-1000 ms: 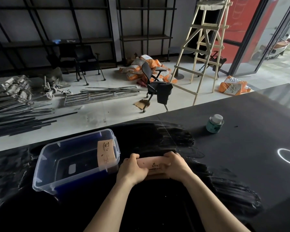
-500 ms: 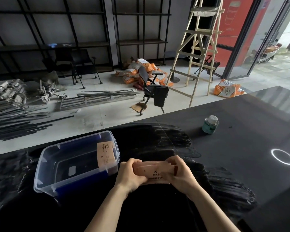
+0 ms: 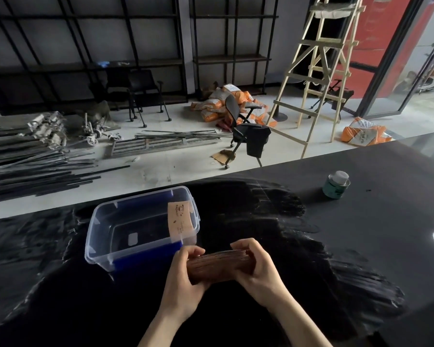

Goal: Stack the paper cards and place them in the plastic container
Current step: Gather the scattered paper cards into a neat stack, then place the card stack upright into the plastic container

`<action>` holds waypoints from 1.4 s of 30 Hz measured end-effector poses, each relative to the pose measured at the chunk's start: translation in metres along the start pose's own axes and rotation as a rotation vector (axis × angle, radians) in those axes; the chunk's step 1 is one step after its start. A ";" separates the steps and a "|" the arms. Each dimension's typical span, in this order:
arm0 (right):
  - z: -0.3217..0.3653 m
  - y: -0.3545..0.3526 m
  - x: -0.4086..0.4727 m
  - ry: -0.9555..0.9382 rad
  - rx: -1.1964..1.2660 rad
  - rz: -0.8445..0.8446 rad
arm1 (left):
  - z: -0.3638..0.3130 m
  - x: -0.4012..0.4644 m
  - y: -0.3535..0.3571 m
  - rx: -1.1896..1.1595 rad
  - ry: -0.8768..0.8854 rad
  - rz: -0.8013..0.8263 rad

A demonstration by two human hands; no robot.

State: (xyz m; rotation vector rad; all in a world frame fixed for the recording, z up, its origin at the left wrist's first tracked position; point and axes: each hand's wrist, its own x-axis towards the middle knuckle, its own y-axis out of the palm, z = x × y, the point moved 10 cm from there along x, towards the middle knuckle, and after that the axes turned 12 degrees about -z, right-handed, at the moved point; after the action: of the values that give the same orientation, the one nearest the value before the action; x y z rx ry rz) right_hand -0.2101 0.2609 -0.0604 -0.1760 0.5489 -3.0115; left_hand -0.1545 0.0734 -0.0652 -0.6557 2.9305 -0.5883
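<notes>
Both hands grip one stack of paper cards [image 3: 218, 265] above the black table [image 3: 361, 246], at 6 o'clock in the view. Left hand [image 3: 183, 279] has its fingers curled around the stack's left end; right hand [image 3: 257, 271] has fingers wrapped over the right end, thumb on the near side. Compared with half a second ago, the stack is tipped: then its printed face showed pale and flat toward the camera, now the layered edges face up and the bundle looks dark brown, bowed slightly upward in the middle. The hands sit closer to the plastic container [image 3: 140, 226] than a second ago; the left knuckles are just beside its near right corner. The container stands at 10 o'clock from the hands, open-topped, clear with blue sides. A single card [image 3: 181, 220] leans upright against its right inner wall, unchanged in place. A small green can [image 3: 335, 185] with a white cap stays at 2 o'clock, well apart from the hands.
</notes>
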 end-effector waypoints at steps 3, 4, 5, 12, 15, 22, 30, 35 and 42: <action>0.014 0.039 -0.018 -0.029 0.069 0.037 | 0.021 -0.012 -0.038 -0.034 -0.025 -0.111; 0.015 0.050 -0.025 -0.014 0.111 0.044 | 0.028 -0.016 -0.046 -0.051 -0.042 -0.124; 0.013 0.059 -0.030 0.022 0.160 0.046 | 0.035 -0.019 -0.051 -0.084 -0.072 -0.125; -0.001 0.074 -0.034 0.373 0.387 -0.166 | 0.039 -0.016 -0.054 -0.374 -0.330 -0.360; -0.002 0.075 -0.031 0.407 0.345 -0.239 | 0.034 -0.017 -0.054 -0.300 -0.322 -0.512; 0.007 0.077 -0.024 0.213 0.166 -0.254 | 0.032 -0.018 -0.069 -0.254 -0.235 -0.575; 0.006 0.078 -0.020 0.204 0.212 -0.307 | 0.030 -0.023 -0.070 -0.238 -0.235 -0.655; 0.002 0.079 -0.022 0.210 0.177 -0.336 | 0.038 -0.026 -0.068 -0.251 -0.259 -0.660; 0.002 0.074 -0.024 0.199 0.169 -0.423 | 0.032 -0.020 -0.068 -0.150 -0.144 -0.571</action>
State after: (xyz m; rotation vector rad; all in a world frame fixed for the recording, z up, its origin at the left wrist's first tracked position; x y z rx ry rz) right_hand -0.1825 0.1935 -0.0874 0.0239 0.2954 -3.4941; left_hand -0.1048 0.0141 -0.0685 -1.5037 2.6528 -0.3343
